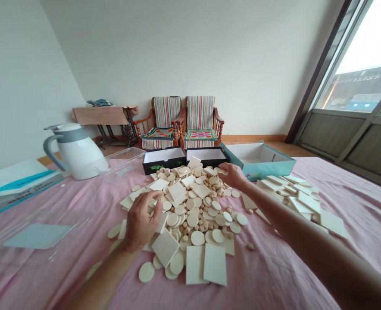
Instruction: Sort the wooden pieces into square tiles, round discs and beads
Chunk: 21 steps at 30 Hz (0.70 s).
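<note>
A wide heap of pale wooden discs, square wooden tiles and small wooden beads lies in the middle of the cloth. My left hand hovers at the heap's left side, fingers curved and thumb apart, with pale pieces showing behind the gap. At the far right edge of the heap, my right hand has its fingertips pinched on a pale wooden piece, seemingly a disc; the fingers partly hide it. Two larger rectangular wooden tiles overlap at the near edge.
Behind the heap stand two black boxes with white insides and a light-blue box. More tiles are piled on the right. A white jug, a clear plastic lid and a blue-white carton occupy the left.
</note>
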Each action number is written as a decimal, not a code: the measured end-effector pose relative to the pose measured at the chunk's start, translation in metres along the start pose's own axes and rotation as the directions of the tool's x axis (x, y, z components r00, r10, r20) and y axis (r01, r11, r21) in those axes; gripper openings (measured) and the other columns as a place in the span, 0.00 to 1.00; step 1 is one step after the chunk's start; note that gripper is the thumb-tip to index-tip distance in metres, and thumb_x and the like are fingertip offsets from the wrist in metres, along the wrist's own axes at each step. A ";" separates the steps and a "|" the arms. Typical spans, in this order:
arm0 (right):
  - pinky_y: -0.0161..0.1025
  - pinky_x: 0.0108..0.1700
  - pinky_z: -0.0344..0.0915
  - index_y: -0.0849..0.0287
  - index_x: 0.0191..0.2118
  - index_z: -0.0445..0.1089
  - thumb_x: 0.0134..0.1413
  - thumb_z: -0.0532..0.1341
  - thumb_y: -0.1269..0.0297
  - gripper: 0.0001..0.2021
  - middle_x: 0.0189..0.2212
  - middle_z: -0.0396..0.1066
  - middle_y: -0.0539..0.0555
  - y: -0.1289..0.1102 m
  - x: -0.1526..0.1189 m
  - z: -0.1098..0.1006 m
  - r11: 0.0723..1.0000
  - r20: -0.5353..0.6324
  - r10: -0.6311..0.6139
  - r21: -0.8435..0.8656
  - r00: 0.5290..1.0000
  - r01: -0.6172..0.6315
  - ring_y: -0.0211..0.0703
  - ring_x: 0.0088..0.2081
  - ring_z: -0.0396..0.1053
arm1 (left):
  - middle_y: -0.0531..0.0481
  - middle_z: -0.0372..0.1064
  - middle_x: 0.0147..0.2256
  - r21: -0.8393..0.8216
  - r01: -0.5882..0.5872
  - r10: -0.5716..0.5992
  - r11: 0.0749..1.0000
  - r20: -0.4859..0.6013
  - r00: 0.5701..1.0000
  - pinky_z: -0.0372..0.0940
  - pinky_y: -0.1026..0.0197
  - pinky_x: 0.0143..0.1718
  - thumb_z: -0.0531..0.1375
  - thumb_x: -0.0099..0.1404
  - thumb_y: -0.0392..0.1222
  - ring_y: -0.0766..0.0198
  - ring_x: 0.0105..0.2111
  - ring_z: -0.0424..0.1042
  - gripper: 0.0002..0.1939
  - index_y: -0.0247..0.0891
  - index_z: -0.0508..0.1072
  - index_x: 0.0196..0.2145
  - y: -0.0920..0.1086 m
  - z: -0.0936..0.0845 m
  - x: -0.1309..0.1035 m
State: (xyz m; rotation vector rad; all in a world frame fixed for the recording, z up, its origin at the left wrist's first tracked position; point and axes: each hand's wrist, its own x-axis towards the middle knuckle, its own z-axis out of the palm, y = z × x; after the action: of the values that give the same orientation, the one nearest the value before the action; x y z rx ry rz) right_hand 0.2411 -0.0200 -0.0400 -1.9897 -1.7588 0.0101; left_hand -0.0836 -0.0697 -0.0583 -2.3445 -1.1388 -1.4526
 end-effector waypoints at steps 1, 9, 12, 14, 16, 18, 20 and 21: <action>0.40 0.48 0.61 0.57 0.49 0.70 0.49 0.58 0.61 0.19 0.45 0.74 0.56 -0.008 0.007 0.008 1.000 0.013 0.009 -0.010 1.000 -0.009 0.48 0.48 0.68 | 0.47 0.72 0.36 -0.002 0.004 -0.004 1.000 -0.001 1.000 0.66 0.58 0.43 0.55 0.65 0.35 0.60 0.39 0.72 0.07 0.37 0.69 0.41 0.000 -0.001 0.000; 0.51 0.49 0.58 0.60 0.45 0.70 0.48 0.59 0.57 0.19 0.45 0.71 0.63 -0.026 0.026 0.040 0.991 0.034 0.118 -0.067 0.992 -0.116 0.58 0.49 0.65 | 0.47 0.72 0.36 -0.012 0.014 -0.014 1.000 0.004 1.000 0.66 0.58 0.43 0.55 0.65 0.35 0.60 0.38 0.72 0.07 0.37 0.69 0.41 0.002 -0.003 0.001; 0.46 0.48 0.60 0.59 0.49 0.66 0.46 0.61 0.53 0.24 0.47 0.68 0.61 -0.021 0.015 0.032 0.992 0.024 0.118 -0.039 0.993 -0.117 0.52 0.47 0.66 | 0.47 0.72 0.36 -0.008 0.023 -0.023 1.000 0.009 1.000 0.66 0.58 0.43 0.54 0.65 0.36 0.60 0.39 0.72 0.07 0.37 0.69 0.40 0.003 -0.003 0.001; 0.43 0.46 0.61 0.59 0.51 0.65 0.44 0.62 0.54 0.26 0.46 0.67 0.59 -0.010 0.003 0.020 0.997 -0.014 0.083 0.008 0.996 -0.083 0.49 0.46 0.67 | 0.47 0.73 0.36 -0.002 0.024 -0.024 1.000 0.012 1.000 0.66 0.58 0.43 0.54 0.65 0.36 0.60 0.39 0.72 0.07 0.37 0.69 0.40 0.003 -0.002 0.001; 0.42 0.46 0.62 0.58 0.51 0.65 0.43 0.62 0.56 0.26 0.44 0.67 0.58 0.010 -0.013 0.003 0.999 -0.094 0.042 0.036 0.995 -0.039 0.48 0.44 0.66 | 0.47 0.73 0.36 0.000 0.019 -0.019 1.000 0.008 1.000 0.66 0.58 0.43 0.54 0.65 0.37 0.60 0.38 0.72 0.07 0.38 0.70 0.40 0.003 -0.002 0.001; 0.43 0.45 0.63 0.57 0.50 0.66 0.43 0.61 0.59 0.24 0.41 0.67 0.57 0.037 -0.029 -0.016 1.000 -0.185 0.027 0.014 0.982 -0.024 0.48 0.43 0.66 | 0.47 0.73 0.36 -0.002 0.016 -0.016 1.000 0.001 1.000 0.66 0.57 0.43 0.55 0.65 0.37 0.59 0.39 0.72 0.07 0.38 0.70 0.40 0.002 -0.001 0.002; 0.46 0.46 0.63 0.57 0.50 0.66 0.43 0.61 0.60 0.24 0.40 0.66 0.58 0.069 -0.043 -0.035 0.998 -0.260 0.039 -0.035 0.965 -0.050 0.50 0.43 0.66 | 0.47 0.73 0.37 -0.001 0.019 -0.019 1.000 0.000 1.000 0.66 0.57 0.44 0.55 0.65 0.38 0.59 0.39 0.73 0.07 0.38 0.70 0.40 0.000 -0.001 0.002; 0.47 0.46 0.63 0.58 0.50 0.66 0.43 0.61 0.59 0.25 0.40 0.66 0.58 0.084 -0.049 -0.044 0.996 -0.293 0.053 -0.058 0.955 -0.073 0.51 0.43 0.66 | 0.47 0.73 0.37 0.003 0.022 -0.022 1.000 0.002 1.000 0.66 0.57 0.44 0.55 0.65 0.38 0.59 0.39 0.73 0.07 0.37 0.70 0.40 -0.001 -0.001 0.002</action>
State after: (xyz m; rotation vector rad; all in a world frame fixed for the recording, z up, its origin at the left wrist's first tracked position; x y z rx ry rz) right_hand 0.3250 -0.0855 -0.0462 -1.9770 -1.5256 -0.3106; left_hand -0.0840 -0.0683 -0.0562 -2.3395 -1.1700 -1.4551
